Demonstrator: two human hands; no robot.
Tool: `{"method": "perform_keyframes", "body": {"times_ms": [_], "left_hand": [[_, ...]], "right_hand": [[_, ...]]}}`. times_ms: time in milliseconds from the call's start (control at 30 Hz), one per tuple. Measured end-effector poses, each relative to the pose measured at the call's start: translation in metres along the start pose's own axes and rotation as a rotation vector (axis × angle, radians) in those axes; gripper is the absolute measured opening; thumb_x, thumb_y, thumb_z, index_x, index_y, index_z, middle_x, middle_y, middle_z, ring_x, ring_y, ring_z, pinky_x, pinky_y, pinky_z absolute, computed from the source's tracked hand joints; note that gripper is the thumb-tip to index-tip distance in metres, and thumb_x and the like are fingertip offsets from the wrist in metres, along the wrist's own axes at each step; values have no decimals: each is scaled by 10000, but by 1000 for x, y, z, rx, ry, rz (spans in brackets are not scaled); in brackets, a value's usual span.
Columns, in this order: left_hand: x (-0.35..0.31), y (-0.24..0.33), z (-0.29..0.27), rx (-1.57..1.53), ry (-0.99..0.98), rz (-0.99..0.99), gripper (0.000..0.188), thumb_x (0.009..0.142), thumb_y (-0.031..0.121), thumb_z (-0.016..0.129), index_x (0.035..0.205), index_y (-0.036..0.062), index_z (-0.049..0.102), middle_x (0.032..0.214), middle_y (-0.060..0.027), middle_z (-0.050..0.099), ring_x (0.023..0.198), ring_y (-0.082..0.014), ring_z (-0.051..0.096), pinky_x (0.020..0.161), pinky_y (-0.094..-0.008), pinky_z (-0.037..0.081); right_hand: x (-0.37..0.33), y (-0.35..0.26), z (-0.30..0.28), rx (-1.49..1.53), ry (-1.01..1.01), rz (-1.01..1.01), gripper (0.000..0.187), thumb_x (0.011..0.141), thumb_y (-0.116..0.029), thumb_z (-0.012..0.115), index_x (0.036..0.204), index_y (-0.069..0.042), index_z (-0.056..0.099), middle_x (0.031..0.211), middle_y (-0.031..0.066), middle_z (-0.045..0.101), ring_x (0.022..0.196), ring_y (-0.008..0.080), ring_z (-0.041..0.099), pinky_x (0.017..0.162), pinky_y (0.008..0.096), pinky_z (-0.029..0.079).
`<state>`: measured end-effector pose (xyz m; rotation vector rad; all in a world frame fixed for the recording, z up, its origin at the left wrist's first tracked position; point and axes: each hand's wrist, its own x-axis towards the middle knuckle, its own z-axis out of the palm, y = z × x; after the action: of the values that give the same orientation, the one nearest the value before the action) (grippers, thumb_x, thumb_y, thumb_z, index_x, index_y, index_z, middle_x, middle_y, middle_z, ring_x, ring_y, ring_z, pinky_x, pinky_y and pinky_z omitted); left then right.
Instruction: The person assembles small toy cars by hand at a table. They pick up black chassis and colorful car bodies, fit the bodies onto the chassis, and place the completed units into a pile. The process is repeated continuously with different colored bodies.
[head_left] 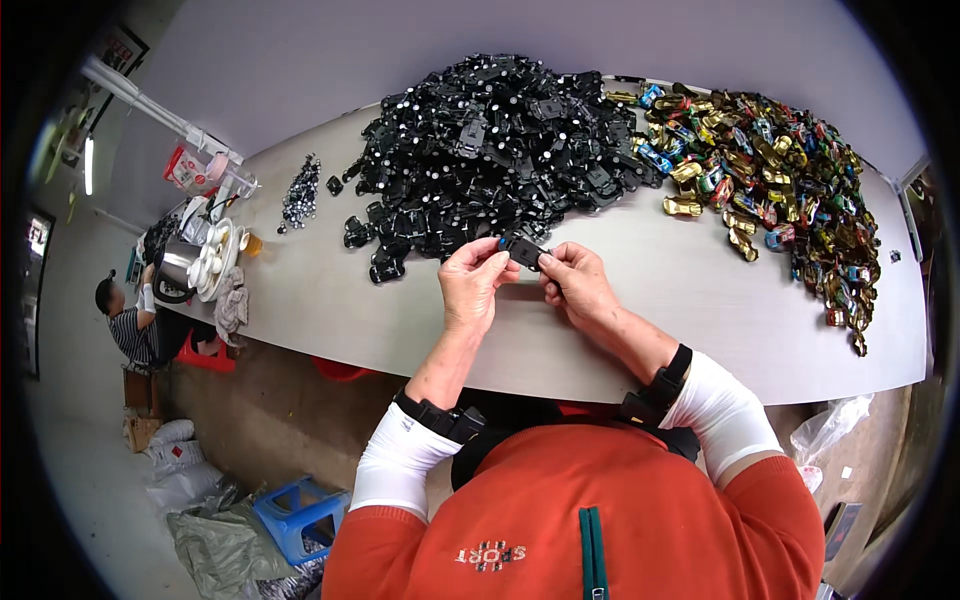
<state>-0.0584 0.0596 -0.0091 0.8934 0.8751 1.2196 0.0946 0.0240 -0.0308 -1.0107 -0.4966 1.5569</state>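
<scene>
Between my two hands is a small toy car [525,254], its black underside facing up and a bit of blue showing at its left end. My left hand [468,285] pinches that left end between thumb and fingers. The right end is gripped by my right hand [582,284], thumb on top. Just beyond my hands rises a big heap of black toy car bases [480,160] with small wheels on them. Farther right spreads a pile of shiny toy car shells [745,165] in gold, blue, red and green.
A small pile of silvery parts [299,200] lies left of the black heap on the pale table [330,290]. At the table's left end are a metal kettle [180,266] and a tray of white cups [215,262]. Another person [135,325] sits there. A blue stool [300,520] stands below.
</scene>
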Motion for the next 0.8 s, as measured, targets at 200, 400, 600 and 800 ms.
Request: {"method": "perform_keyframes", "body": {"times_ms": [200,400,600,800], "left_hand": [[2,7,-3,-9,27,-68,89,849,-9,597,934,-35,597,808,-134,648,603,-185,650,518,-261,554],[-6,6,-11,82,6,-109,60,856,23,607,885,-25,587,745,-109,630,543,-166,624,469,-245,528],[-112,45,-9,562,-258,211,46,849,-58,532,859,-31,568,770,-94,594,562,-116,584,467,-250,488],[-177,-23,-27,982,-900,746,155,701,-27,693,816,-11,591,750,-96,540,599,-228,581,493,-322,491]], "right_hand": [[-4,-2,3,-86,20,-25,128,865,-84,625,820,-54,509,614,30,567,451,64,480,393,198,383],[-26,-6,5,-190,-39,20,165,858,-123,640,796,-55,503,601,36,552,433,69,467,356,212,352],[-87,-21,-35,-702,-364,-369,222,846,-178,645,931,24,606,741,48,617,717,127,545,665,294,465],[-95,-72,-138,-979,305,-432,137,812,-128,655,835,6,639,691,77,626,641,125,560,606,302,471]]}}
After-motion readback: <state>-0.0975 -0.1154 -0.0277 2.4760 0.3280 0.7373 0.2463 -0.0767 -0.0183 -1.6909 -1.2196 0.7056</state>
